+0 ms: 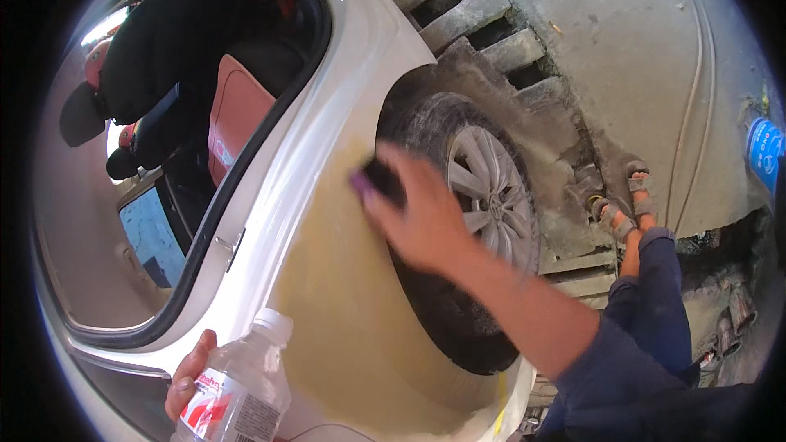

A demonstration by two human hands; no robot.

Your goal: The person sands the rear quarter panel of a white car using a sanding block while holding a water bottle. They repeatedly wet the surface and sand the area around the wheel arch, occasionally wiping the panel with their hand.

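Note:
My right hand (pixel 422 217) reaches across the wheel arch, its fingers closed round a dark sanding block (pixel 385 182) with a purple edge. Both are smeared by motion, close to the car's rear quarter panel (pixel 344 295). A dull beige-yellow patch covers that panel beside the arch, while the paint around it is white. At the lower left my left hand (pixel 190 375) grips a clear plastic bottle (pixel 250 389) with a white cap and a red-and-white label. The bottle stands tilted in front of the panel, and its lower end is cut off by the frame.
The wheel (pixel 491 196) with its silver rim sits in the arch. An open door frame (pixel 315 57) shows dark seats inside. Beyond the car lie a slatted drain grate (pixel 467 20), a hose (pixel 700 74) on the concrete floor and a blue container (pixel 765 151). My sandalled feet stand right of the wheel.

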